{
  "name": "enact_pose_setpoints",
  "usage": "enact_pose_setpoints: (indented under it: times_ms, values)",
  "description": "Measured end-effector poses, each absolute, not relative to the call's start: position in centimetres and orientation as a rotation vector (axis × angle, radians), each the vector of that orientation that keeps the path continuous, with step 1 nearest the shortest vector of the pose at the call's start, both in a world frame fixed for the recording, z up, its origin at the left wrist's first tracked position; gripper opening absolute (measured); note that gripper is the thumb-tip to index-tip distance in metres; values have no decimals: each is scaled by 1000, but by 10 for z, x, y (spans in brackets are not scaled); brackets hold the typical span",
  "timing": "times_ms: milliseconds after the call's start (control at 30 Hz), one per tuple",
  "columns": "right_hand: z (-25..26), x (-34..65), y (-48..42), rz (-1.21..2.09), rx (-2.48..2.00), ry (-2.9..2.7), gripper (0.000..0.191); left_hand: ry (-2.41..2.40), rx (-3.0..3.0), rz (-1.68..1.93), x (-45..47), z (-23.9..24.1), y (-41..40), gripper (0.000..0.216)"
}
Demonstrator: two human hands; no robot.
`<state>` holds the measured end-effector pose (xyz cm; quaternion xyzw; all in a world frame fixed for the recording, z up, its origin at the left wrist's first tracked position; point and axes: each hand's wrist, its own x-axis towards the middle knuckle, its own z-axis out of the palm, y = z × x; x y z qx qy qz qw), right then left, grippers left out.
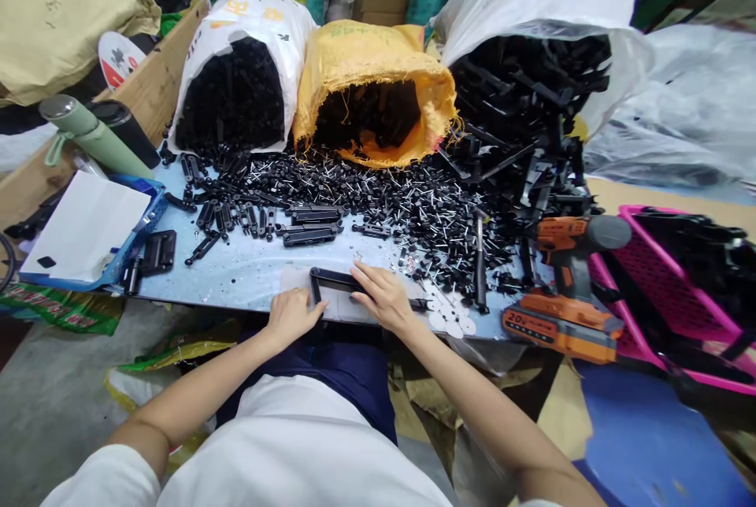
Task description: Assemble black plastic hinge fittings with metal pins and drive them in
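A black plastic frame piece (pixel 331 280) lies at the near edge of the light blue table (pixel 248 271). My left hand (pixel 292 314) is closed on the piece's left end. My right hand (pixel 383 296) rests on top of its right part with the fingers bent down onto it. Just right of my right hand lie several small white discs (pixel 452 320). Beyond my hands a heap of small black parts with metal pins (pixel 413 208) covers the table.
Three open sacks of black parts stand at the back: white (pixel 236 90), yellow (pixel 372 98), clear plastic (pixel 531 74). An orange cordless drill (pixel 567 286) stands at right beside a pink crate (pixel 667 294). A blue tray with white paper (pixel 88 231) and a green bottle (pixel 88 133) sit at left.
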<state>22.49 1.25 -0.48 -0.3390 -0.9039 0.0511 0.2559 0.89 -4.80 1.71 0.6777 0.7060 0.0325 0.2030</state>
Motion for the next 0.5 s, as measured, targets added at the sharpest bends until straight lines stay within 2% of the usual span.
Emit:
enact_pose_setpoints:
  times_ms: [67,200,367,500]
  values:
    - [-4,198,17,227,-814,-2506,49,1999,1866,17,19,16,-49,39]
    - [-13,165,25,390,-784,-2526,49,2040,1769,41,39,10,-42,34]
    - [-22,171,26,330,-806,-2609,56,2081,1704,115,45,0,-36,33]
    - [-22,174,27,386,-814,-2592,51,2089,1750,160,37,-9,-38,39]
